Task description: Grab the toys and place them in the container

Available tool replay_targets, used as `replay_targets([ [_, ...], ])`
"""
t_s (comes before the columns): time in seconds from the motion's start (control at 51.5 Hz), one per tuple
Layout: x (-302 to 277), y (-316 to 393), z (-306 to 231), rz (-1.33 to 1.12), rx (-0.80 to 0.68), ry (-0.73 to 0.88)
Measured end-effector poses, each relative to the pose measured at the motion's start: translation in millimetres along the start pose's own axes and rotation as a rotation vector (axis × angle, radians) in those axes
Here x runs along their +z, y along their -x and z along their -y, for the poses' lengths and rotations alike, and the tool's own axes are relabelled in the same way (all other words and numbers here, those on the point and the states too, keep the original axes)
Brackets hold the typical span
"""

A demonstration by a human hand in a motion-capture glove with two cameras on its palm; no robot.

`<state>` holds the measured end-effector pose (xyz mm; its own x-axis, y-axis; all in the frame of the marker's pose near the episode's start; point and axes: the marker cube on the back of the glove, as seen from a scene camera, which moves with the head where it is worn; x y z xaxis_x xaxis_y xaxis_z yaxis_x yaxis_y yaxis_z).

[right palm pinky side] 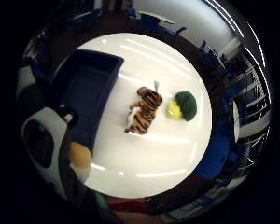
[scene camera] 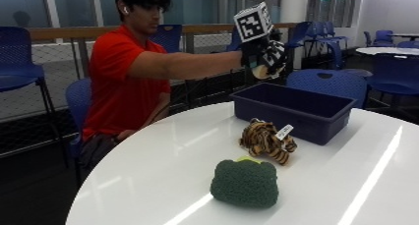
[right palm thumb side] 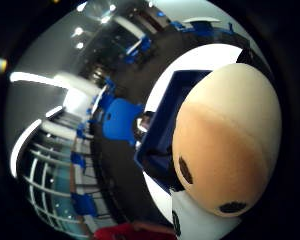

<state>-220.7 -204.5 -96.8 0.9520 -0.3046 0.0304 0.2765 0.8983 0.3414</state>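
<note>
My gloved right hand (scene camera: 259, 52) grips a white and tan plush toy with black spots (scene camera: 271, 62) in the air, above the near end of the dark blue container (scene camera: 283, 118). The same toy (right palm thumb side: 225, 145) fills much of the thumb side view, with the container (right palm thumb side: 162, 135) under it. On the white table lie a striped tiger plush (scene camera: 267, 141) with a tag and a green broccoli plush (scene camera: 245, 183). The little finger side view shows the tiger (right palm pinky side: 143, 114) and the broccoli (right palm pinky side: 185, 105) side by side next to the container (right palm pinky side: 86, 88), and the held toy (right palm pinky side: 44, 140).
The round white table (scene camera: 157, 166) has bare surface in front of and left of the plush toys. Blue chairs (scene camera: 327, 80) stand behind the container and at the far left (scene camera: 19, 48). The person sits at the table's far left edge.
</note>
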Motion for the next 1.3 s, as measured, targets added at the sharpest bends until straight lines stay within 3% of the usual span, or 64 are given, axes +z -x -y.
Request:
replay_targets([
  [0.136, 22, 31, 28, -0.032, -0.020, 0.011],
  [0.252, 44, 44, 46, -0.172, -0.144, 0.017],
  [0.369, 59, 57, 57, -0.075, -0.064, 0.034],
  [0.485, 71, 56, 50, 0.011, -0.038, 0.160],
  [0.583, 79, 50, 36, -0.053, -0.077, 0.316],
  [0.932, 64, -5, 12, -0.263, -0.177, 0.275],
  [1.029, 56, -1, 7, -0.116, -0.068, 0.265],
  [1.301, 36, -83, -5, -0.134, 0.090, 0.211],
])
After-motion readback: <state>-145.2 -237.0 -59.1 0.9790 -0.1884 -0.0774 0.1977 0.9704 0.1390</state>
